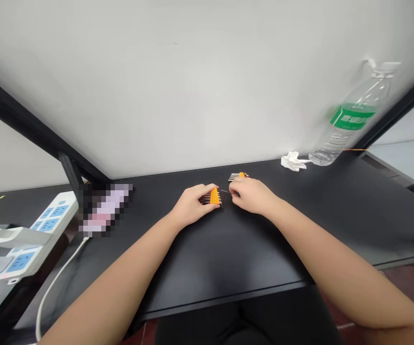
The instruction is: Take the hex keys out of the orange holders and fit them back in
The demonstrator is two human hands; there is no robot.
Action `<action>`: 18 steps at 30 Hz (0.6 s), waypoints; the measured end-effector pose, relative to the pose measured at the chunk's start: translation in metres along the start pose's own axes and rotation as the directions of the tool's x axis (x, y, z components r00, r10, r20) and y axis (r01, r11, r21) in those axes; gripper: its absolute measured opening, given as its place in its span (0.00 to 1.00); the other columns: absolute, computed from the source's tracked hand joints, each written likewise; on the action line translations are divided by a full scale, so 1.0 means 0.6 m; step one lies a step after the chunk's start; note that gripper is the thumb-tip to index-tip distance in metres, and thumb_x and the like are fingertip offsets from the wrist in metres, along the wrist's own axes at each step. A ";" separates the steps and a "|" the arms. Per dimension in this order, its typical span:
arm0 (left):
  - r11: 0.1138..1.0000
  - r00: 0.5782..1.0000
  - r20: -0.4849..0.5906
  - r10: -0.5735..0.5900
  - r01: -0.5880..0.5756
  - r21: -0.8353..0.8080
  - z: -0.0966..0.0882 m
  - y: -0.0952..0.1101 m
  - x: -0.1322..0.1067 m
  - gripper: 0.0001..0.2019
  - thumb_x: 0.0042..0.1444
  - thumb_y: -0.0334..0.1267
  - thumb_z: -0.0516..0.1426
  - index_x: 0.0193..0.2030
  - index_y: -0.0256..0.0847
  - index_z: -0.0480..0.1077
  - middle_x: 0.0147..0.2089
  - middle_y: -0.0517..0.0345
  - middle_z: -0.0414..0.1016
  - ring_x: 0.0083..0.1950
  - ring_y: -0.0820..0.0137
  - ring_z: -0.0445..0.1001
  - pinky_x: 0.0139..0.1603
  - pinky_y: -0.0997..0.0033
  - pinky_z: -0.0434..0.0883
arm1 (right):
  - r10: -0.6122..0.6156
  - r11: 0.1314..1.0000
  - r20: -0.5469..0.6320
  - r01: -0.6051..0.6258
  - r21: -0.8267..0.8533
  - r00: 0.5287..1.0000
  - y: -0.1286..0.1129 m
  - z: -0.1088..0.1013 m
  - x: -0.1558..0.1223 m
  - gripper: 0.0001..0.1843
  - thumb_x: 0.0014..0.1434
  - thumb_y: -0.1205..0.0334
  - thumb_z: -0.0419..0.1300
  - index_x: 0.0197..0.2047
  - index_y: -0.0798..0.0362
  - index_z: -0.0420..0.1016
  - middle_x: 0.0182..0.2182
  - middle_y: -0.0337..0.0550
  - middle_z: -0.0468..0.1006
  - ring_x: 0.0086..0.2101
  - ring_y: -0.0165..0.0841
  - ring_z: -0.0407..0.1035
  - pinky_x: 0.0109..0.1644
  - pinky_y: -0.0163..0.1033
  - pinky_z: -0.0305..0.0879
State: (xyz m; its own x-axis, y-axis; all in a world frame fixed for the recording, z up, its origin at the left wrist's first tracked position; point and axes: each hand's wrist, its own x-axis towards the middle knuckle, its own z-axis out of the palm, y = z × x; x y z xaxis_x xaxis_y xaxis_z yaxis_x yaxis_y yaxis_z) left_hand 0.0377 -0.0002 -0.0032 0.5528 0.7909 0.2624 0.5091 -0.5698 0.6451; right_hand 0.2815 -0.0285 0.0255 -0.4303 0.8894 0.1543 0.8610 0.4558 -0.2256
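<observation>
My left hand [195, 205] is closed around an orange holder [214, 196] with several slim metal bits stuck through it, their ends showing on both sides. A little to the right, my right hand [248, 193] is closed in a pinch on a thin metal rod [225, 191], which points left toward the holder. The rod's exact kind is too small to make out. Just behind the right hand, a second orange holder [241, 175] with several metal bits lies on the black table [224, 254], partly hidden by the fingers.
A clear plastic bottle [353, 115] with a green label stands at the back right, beside a crumpled white tissue [293, 161]. At left are a white power strip [54, 215], a blurred-out phone-like object [108, 208] and a white cable [59, 273]. A pale wall [192, 96] rises behind.
</observation>
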 end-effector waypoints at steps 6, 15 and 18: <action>1.000 0.999 0.037 -0.005 0.006 -0.012 -0.002 0.006 0.000 0.21 0.56 0.44 0.65 0.57 0.49 0.75 0.42 0.60 0.78 0.39 0.71 0.76 0.44 0.73 0.74 | -0.034 0.998 -0.021 0.035 0.046 0.999 0.003 0.001 0.001 0.08 0.62 0.70 0.56 0.32 0.52 0.69 0.35 0.42 0.77 0.34 0.32 0.68 0.38 0.38 0.57; 0.999 1.000 0.008 -0.013 0.013 -0.045 0.002 0.002 -0.001 0.23 0.54 0.44 0.66 0.58 0.49 0.75 0.43 0.60 0.79 0.40 0.70 0.77 0.45 0.73 0.75 | -0.143 0.976 -0.062 0.151 0.155 0.988 0.000 -0.001 -0.003 0.09 0.61 0.73 0.54 0.31 0.52 0.67 0.29 0.38 0.72 0.30 0.30 0.63 0.36 0.35 0.55; 0.999 1.000 0.003 -0.018 0.018 -0.050 0.003 0.000 -0.002 0.23 0.55 0.44 0.66 0.58 0.49 0.76 0.44 0.60 0.79 0.40 0.70 0.77 0.46 0.73 0.76 | -0.169 0.972 -0.079 0.180 0.153 0.982 0.002 0.000 -0.002 0.09 0.63 0.73 0.54 0.33 0.52 0.69 0.32 0.40 0.73 0.32 0.31 0.64 0.38 0.36 0.57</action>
State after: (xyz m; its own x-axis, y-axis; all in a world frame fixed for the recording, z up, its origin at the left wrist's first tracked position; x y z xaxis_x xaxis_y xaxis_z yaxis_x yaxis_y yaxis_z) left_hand 0.0384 -0.0016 -0.0044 0.5454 0.8005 0.2485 0.4857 -0.5435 0.6846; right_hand 0.2832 -0.0290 0.0249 -0.5470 0.7939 0.2657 0.7180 0.6081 -0.3386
